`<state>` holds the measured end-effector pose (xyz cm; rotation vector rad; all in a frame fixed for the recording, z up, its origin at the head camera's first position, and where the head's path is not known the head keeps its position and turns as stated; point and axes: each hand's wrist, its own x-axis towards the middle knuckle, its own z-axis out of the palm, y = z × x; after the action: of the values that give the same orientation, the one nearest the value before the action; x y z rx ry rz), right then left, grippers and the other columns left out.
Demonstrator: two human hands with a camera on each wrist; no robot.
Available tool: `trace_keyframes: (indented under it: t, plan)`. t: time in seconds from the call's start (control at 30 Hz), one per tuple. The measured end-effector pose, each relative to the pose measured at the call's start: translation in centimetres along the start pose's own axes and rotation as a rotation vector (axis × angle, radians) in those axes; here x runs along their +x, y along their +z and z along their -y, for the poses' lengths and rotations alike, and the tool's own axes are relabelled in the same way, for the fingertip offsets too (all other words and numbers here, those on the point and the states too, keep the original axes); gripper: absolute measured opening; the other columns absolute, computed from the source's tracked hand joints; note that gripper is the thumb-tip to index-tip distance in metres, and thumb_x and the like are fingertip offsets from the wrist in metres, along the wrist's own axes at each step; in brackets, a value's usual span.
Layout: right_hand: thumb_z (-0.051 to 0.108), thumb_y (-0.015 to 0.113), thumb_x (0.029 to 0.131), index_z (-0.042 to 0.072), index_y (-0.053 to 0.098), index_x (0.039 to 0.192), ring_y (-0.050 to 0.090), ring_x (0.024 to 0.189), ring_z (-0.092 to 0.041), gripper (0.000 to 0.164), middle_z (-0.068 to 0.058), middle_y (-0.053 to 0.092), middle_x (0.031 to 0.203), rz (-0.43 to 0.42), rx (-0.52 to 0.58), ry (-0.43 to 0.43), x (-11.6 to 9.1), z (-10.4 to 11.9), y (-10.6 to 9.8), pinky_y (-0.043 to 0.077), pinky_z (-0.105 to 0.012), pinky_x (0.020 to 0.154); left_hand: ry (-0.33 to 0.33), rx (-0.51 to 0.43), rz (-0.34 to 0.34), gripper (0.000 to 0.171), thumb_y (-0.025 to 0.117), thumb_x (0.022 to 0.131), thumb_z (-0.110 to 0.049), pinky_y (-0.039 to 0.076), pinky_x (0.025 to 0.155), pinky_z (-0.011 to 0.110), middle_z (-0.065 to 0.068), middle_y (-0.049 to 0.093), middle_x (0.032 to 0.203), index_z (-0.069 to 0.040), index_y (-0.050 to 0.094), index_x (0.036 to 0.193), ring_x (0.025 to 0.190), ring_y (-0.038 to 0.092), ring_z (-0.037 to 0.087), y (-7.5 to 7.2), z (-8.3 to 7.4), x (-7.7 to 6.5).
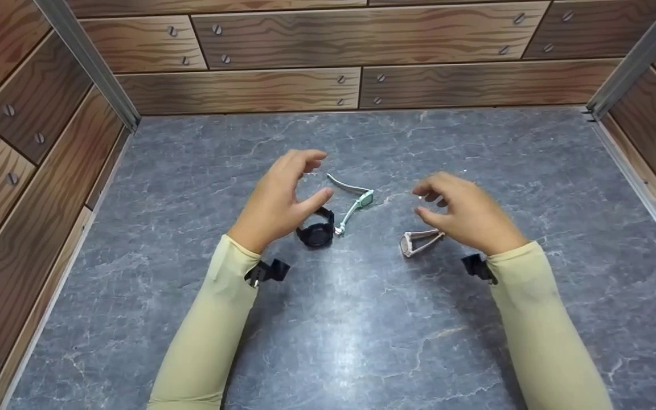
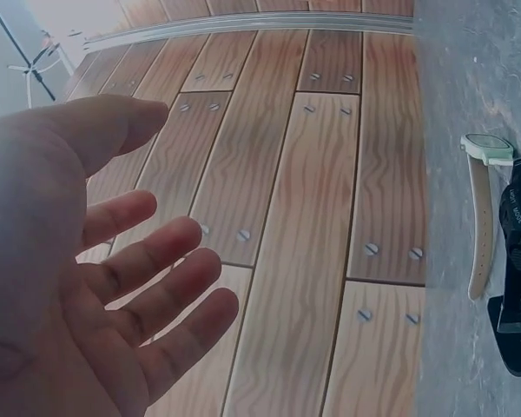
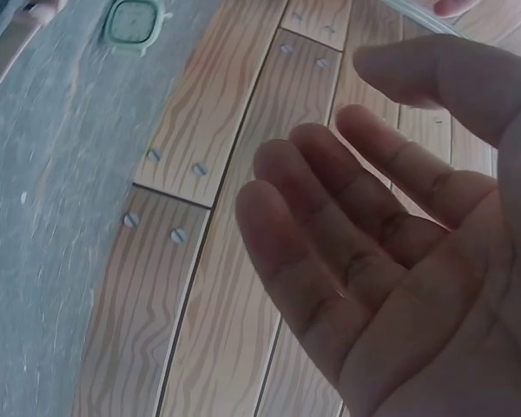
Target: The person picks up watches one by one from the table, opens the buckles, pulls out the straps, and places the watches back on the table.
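Observation:
My left hand (image 1: 278, 198) hovers over the tabletop with its fingers loosely bent and nothing in them. Just below its thumb lies a black wristwatch (image 1: 317, 234), its strap partly hidden by the hand. Touching or almost touching that one is a mint-green wristwatch (image 1: 365, 199) with its strap spread out; its pale strap also shows in the left wrist view. On the other side, my right hand (image 1: 464, 212) hangs in the air, fingers relaxed and holding nothing. A pinkish-beige wristwatch (image 1: 407, 245) rests on its side beneath it, one strap end behind the hand.
The grey marbled tabletop (image 1: 373, 353) is bounded by wood-patterned panels (image 1: 362, 37) at the back and both sides. Metal rails (image 1: 100, 68) run up the corners. A black camera mount (image 1: 268, 272) sits on the left wrist, and another (image 1: 478, 267) on the right.

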<state>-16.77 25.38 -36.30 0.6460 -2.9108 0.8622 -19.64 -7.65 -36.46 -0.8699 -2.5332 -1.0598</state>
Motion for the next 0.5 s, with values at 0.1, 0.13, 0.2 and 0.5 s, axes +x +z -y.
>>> trace_keyframes:
  t: [0.1,0.13,0.2,0.5]
  plan:
    - [0.016,0.073,0.096,0.006,0.067,0.123,0.065,0.106,-0.030,0.029,-0.011,0.068,0.119,0.037,-0.041,0.032,0.0,-0.2,0.0,0.055,-0.051,0.093,-0.020,-0.003,0.017,0.053,0.071,0.099,-0.036,0.048,0.104,0.032,0.003,0.063,0.132,-0.011,0.055,0.144,0.122,0.058,0.016,-0.1,-0.1,0.0]
    - [0.017,0.073,0.096,0.006,0.067,0.124,0.065,0.108,-0.031,0.031,-0.012,0.068,0.120,0.054,-0.058,0.040,0.0,-0.3,0.1,0.054,-0.053,0.094,-0.027,-0.003,0.025,0.054,0.071,0.099,-0.036,0.048,0.103,0.032,0.003,0.063,0.131,-0.011,0.054,0.144,0.121,0.059,0.017,-0.1,-0.1,0.0]
    - [0.017,0.074,0.095,0.006,0.066,0.126,0.064,0.112,-0.033,0.035,-0.013,0.067,0.124,0.097,-0.097,0.050,0.0,-0.5,0.2,0.053,-0.055,0.097,-0.042,0.002,0.038,0.054,0.070,0.100,-0.038,0.049,0.101,0.032,0.003,0.063,0.129,-0.012,0.054,0.145,0.117,0.059,0.018,-0.2,-0.1,0.0]
    - [0.008,0.076,0.088,0.004,0.062,0.134,0.059,0.124,-0.042,0.048,-0.019,0.062,0.135,0.288,-0.194,0.046,-0.2,-1.4,0.9,0.047,-0.061,0.104,-0.069,0.015,0.076,0.056,0.070,0.100,-0.038,0.051,0.097,0.032,0.002,0.063,0.125,-0.012,0.053,0.146,0.113,0.060,0.018,-0.2,0.0,0.0]
